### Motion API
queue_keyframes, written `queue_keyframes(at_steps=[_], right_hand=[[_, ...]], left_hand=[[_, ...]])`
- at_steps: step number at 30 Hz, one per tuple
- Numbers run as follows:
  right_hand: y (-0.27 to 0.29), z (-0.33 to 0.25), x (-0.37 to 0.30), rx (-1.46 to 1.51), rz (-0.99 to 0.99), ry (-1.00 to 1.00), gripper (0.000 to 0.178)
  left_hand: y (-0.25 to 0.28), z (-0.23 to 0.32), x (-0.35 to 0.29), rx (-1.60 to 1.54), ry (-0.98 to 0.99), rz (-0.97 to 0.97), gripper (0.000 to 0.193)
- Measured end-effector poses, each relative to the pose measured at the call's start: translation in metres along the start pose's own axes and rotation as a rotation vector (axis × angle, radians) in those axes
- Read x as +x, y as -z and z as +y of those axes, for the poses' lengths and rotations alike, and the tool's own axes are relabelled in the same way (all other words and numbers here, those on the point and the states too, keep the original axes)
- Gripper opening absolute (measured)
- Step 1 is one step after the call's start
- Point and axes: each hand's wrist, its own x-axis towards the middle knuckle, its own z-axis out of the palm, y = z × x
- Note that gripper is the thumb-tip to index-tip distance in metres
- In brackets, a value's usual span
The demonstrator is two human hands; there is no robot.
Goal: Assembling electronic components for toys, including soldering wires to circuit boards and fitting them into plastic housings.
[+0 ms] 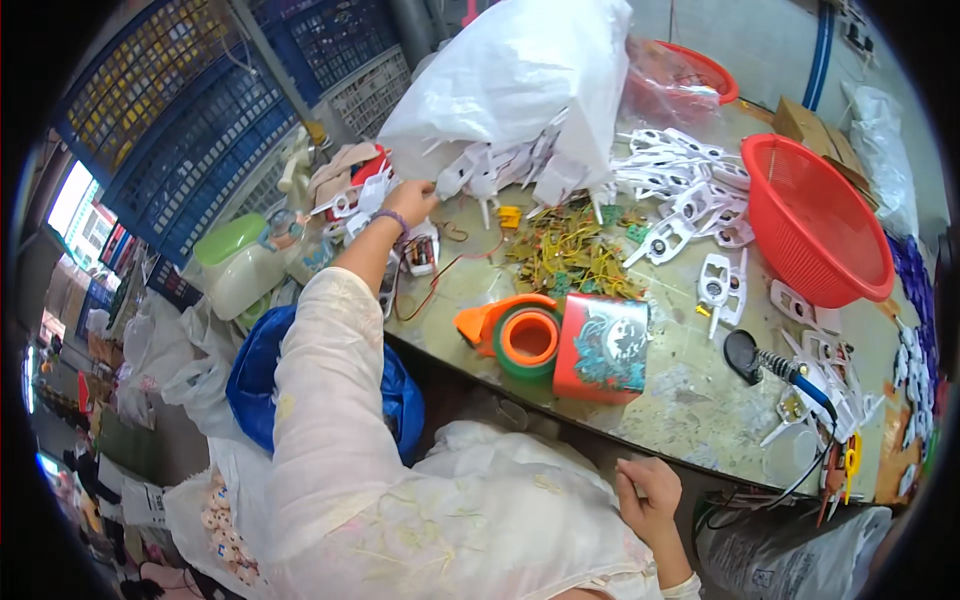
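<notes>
My left hand (410,200) reaches over the table's far left side, beside the lower edge of a big white plastic bag (510,75). Its fingers are curled, and whatever they hold is too small or hidden to name. White plastic casings (485,172) spill from the bag just right of these fingertips. A small white casing with electronic parts inside (420,252) lies below the wrist. Close to my body, at the table's front edge, my right hand (650,495) hangs with loosely closed fingers and nothing visible in them.
Wired green circuit boards (575,250) heap mid-table, behind an orange tape dispenser (528,338) and a red tin (602,347). More white casings (690,190) lie near a red basket (815,220). A soldering iron (790,370) rests at right. A blue bag (258,375) stands below left.
</notes>
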Motion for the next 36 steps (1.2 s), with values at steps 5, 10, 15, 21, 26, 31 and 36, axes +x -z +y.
queue_keyframes(at_steps=[5,10,15,21,26,31,36], right_hand=[[0.009,-0.006,-0.01,-0.091,0.024,-0.094,0.017],[-0.009,-0.008,0.005,-0.061,0.098,-0.223,0.016],[-0.018,-0.014,0.049,-0.043,0.113,-0.113,0.017],[-0.047,-0.004,0.1,0.118,0.007,-0.129,0.032],[-0.078,-0.017,0.151,0.719,-0.082,-0.561,0.077],[-0.078,-0.009,0.148,0.532,-0.138,-0.499,0.007],[-0.076,0.01,0.138,-0.154,-0.118,0.006,0.016]], left_hand=[[-0.027,0.005,0.071,-0.039,-0.045,0.001,0.052],[-0.053,-0.008,0.113,-0.045,-0.182,-0.028,0.084],[-0.001,0.024,0.063,-0.036,-0.191,0.017,0.077],[0.066,0.099,-0.08,-0.392,-0.668,0.396,0.064],[0.046,0.135,-0.183,-0.585,-0.891,0.295,0.063],[-0.011,0.147,-0.223,-0.536,-0.781,0.352,0.06],[-0.037,0.152,-0.239,-0.434,-0.538,0.373,0.061]])
